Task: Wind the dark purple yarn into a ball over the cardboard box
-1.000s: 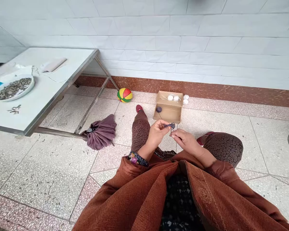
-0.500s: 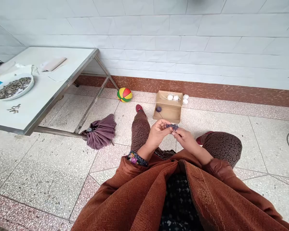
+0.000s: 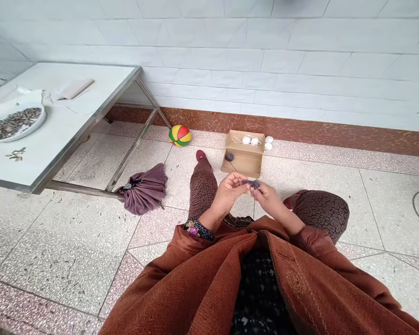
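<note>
Between my hands is a small piece of dark purple-grey yarn work (image 3: pixel 253 184). My left hand (image 3: pixel 229 191) pinches its left end with thumb and fingers. At its other end, the fingers of my right hand (image 3: pixel 268 197) are closed on it; whether a hook or needle is there I cannot make out. A strand of yarn runs from the piece down to a dark ball of yarn (image 3: pixel 229 157) in the open cardboard box (image 3: pixel 248 164) on the floor. White yarn balls (image 3: pixel 250 140) lie in the box's lid part.
More white balls (image 3: pixel 268 142) sit right of the box. Left of it are a striped ball (image 3: pixel 180 136) and a folded purple umbrella (image 3: pixel 147 190). A metal-framed table (image 3: pixel 91 100) at left bears a bowl (image 3: pixel 42 122) of dark, dried pieces. A tiled wall (image 3: pixel 209 60) stands behind.
The yarn piece has turned slightly between my fingers, and my right-hand fingers have shifted on it. The whole view has moved a little.
</note>
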Demonstrator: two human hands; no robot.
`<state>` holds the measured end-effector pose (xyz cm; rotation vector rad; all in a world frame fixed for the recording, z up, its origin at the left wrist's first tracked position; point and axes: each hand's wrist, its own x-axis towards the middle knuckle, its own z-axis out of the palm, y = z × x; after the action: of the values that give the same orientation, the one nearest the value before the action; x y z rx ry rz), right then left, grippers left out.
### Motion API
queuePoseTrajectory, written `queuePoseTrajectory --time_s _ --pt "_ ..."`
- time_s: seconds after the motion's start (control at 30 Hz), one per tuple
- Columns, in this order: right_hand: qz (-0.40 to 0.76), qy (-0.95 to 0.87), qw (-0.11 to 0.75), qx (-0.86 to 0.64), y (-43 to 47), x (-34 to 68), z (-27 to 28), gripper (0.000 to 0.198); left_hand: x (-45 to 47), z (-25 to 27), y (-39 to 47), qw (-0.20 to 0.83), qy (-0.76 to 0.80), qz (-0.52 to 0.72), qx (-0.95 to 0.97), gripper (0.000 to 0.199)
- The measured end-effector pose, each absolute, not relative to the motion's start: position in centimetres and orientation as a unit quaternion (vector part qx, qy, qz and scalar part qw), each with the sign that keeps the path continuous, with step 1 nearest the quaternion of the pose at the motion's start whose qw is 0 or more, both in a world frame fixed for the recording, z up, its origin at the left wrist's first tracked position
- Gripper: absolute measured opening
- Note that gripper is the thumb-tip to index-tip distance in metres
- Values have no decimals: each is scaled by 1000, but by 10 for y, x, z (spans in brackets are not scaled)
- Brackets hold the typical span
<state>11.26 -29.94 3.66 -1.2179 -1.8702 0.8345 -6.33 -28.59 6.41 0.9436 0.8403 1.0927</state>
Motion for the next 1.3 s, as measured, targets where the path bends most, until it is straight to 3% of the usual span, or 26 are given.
queuePoseTrajectory --time_s 0.1,0.2,0.33,0.47,0.6,0.73,0.9,1.07,1.2,1.3 --pt "315 -798 315 -406 -316 110 40 33 -68 58 -282 596 427 514 445 32" --pt "268 -829 315 -377 -313 116 67 28 -69 55 -282 559 450 484 500 30" --pt "237 -795 377 -411 -289 124 89 27 -65 60 -289 611 385 436 537 30" --pt "273 -748 394 -459 -284 117 63 30 -64 70 -291 678 329 439 489 36" --pt "286 -781 330 -446 -308 110 36 35 -70 67 -287 635 376 502 450 35" --pt "266 -832 286 -394 -322 115 54 30 -71 55 -283 563 447 490 494 27" --pt "247 -802 353 -414 -295 123 89 25 -66 53 -287 597 423 434 525 28" --pt "307 -692 423 -498 -276 117 61 26 -65 64 -292 682 358 424 476 35" --pt "335 -712 370 -493 -299 112 31 32 -66 62 -290 667 366 483 433 37" --pt "319 -780 323 -432 -317 115 37 31 -67 56 -287 613 406 501 456 31"
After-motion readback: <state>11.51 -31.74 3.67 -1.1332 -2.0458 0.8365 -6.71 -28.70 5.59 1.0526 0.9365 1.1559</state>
